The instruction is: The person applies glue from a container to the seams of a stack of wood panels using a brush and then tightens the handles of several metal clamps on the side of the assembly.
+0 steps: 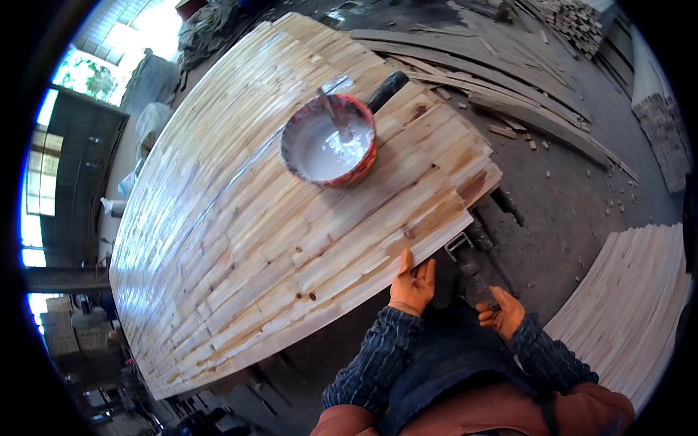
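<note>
A large panel of glued wood strips (240, 254) lies in front of me. My left hand (412, 285), in an orange glove, is at its near edge with fingers extended and apart. It holds nothing; whether the fingertips touch the wood I cannot tell. At the panel's right corner sits a metal screw clamp (474, 275) with a threaded rod. My right hand (503, 312), also gloved in orange, has its fingers curled round the rod's near end. On the panel stands a red bucket (355, 174) of white, glue-like liquid, with a stick or brush handle (329, 107) leaning in it.
A dark bar (387, 90) reaches over the panel's far edge behind the bucket. Loose planks (509, 102) and wood scraps lie on the floor at the far right. A stack of wood strips (629, 305) stands to my right. Dark metal bars (507, 206) project beyond the panel's right end.
</note>
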The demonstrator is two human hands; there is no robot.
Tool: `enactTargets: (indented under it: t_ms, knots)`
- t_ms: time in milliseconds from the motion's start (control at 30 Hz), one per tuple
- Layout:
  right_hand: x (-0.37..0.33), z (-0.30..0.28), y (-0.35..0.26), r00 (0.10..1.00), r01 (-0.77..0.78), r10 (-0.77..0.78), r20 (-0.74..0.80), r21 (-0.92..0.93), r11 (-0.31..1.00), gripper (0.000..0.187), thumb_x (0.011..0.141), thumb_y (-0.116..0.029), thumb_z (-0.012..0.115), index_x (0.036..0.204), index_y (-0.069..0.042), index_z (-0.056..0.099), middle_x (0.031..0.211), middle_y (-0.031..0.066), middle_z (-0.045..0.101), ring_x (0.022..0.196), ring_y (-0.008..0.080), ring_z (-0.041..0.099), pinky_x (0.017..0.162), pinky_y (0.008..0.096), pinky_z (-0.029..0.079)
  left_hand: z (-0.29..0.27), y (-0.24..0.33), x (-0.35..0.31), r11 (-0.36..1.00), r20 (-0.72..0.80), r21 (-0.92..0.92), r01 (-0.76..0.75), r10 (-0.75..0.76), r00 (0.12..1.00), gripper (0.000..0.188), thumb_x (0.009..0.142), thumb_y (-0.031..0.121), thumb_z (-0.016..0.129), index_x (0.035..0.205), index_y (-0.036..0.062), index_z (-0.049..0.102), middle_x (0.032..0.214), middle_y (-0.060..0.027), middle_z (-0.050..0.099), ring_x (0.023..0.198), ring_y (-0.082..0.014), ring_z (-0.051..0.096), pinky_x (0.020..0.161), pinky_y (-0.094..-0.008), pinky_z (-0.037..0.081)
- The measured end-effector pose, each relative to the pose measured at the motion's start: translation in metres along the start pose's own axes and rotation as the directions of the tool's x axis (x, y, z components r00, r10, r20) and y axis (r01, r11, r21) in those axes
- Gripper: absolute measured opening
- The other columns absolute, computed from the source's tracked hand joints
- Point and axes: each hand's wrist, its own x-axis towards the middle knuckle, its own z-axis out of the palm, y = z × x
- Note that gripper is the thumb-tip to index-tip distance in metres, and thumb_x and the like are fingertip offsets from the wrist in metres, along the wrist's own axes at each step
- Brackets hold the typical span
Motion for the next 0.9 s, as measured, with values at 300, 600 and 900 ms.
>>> enactTargets:
  t_ms: [300, 600, 900]
  knots:
    - [-0.008, 0.036, -0.074, 0.410, 0.527, -0.912, 0.030, -0.823, 0.209, 0.042, 0.092, 0.000, 0.057, 0.133, -0.005, 0.052, 0.133, 0.0132, 0.056, 0.120, 0.0250, 0.056, 0.101, 0.0365, 0.045, 0.030, 0.012, -0.056, 0.783, 0.126, 0.570, 0.251, -0.385, 0.914, 0.044, 0.099, 0.033, 0.054, 0.136, 0.0077, 0.051, 0.141, -0.0113, 0.053, 0.129, -0.0275, 0.051, 0.097, -0.0365, 0.050]
    - [0.075, 0.322, -0.272, 0.044, 0.747, -0.377, 0.925, -0.281, -0.603, 0.042, 0.086, -0.016, 0.059, 0.127, -0.008, 0.060, 0.127, 0.0147, 0.061, 0.118, 0.0303, 0.058, 0.102, 0.0404, 0.044, 0.151, 0.064, -0.019, 0.904, 0.441, 0.413, -0.113, -0.090, 0.893, 0.073, 0.095, 0.042, 0.059, 0.152, 0.0110, 0.023, 0.149, -0.0114, 0.042, 0.131, -0.0286, 0.049, 0.104, -0.0378, 0.045]
    - [0.210, 0.453, -0.320, 0.764, 0.236, -0.030, 0.644, -0.322, -0.917, 0.050, 0.080, -0.028, 0.062, 0.127, -0.012, 0.060, 0.122, 0.0195, 0.063, 0.114, 0.0333, 0.060, 0.100, 0.0398, 0.046, 0.256, 0.001, 0.121, 0.975, 0.751, 0.007, -0.221, 0.140, 0.645, 0.064, 0.093, 0.028, 0.064, 0.148, 0.0155, 0.033, 0.145, -0.0052, 0.045, 0.135, -0.0240, 0.041, 0.111, -0.0392, 0.032]
